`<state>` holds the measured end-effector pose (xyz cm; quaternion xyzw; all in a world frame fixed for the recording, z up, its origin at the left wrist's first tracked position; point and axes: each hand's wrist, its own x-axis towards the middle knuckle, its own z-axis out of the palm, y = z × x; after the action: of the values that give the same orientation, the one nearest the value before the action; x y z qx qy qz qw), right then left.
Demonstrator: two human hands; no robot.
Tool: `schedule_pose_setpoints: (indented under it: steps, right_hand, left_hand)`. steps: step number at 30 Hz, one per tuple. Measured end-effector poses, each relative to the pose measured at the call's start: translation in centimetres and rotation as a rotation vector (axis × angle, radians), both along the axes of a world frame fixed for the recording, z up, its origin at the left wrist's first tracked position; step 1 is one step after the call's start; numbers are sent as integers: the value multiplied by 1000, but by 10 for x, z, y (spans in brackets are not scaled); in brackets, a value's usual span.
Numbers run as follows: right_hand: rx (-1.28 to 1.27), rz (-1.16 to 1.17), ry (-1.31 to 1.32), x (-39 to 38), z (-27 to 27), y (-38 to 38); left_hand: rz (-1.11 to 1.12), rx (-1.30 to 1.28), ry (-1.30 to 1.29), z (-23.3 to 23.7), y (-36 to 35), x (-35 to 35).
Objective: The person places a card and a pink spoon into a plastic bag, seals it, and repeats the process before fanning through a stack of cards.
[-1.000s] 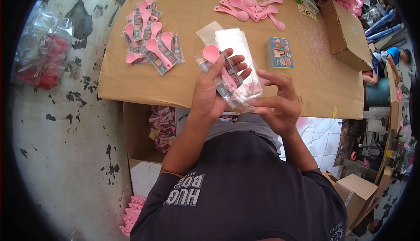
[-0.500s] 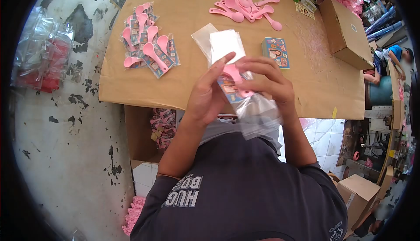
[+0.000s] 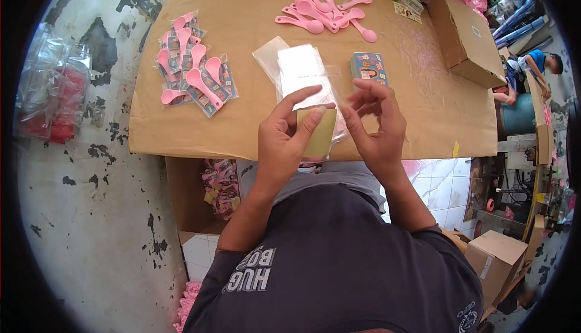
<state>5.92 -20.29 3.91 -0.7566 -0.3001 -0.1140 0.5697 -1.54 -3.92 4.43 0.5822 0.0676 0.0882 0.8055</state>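
A: What sits at the frame's left?
B: Red bags (image 3: 51,100) on the floor, then packed spoons (image 3: 190,73) upper left on the desk (image 3: 242,121).
A: And the hands?
B: At centre, the left hand (image 3: 278,142) pinches a card (image 3: 319,133) between thumb and fingers, over the desk's near edge. The right hand (image 3: 378,127) curls just beside it, fingertips at a clear bag (image 3: 339,100). Whether it grips cannot be told.
A: Further right?
B: Loose spoons (image 3: 324,15) top centre, a card stack (image 3: 369,67), a box (image 3: 463,36) upper right.
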Motion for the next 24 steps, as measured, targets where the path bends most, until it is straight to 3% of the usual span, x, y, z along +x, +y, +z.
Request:
schedule_pose_setpoints:
  steps: [4, 7, 9, 21, 22, 24]
  right_hand:
    - [-184, -91, -492, 12, 17, 8]
    - [-233, -118, -574, 12, 23, 18]
    - [-237, -129, -582, 11, 21, 22]
    - [-152, -111, -518, 24, 8, 16]
    - [-124, -102, -481, 26, 8, 15]
    - [-66, -136, -384, 29, 12, 9]
  left_hand:
    - [40, 184, -19, 1, -6, -9]
    - [53, 340, -44, 0, -6, -13]
    - [39, 531, -52, 1, -2, -15]
    - [-23, 812, 5, 11, -8, -17]
    - [-26, 814, 6, 7, -8, -16]
    - [-57, 545, -58, -4, -9, -14]
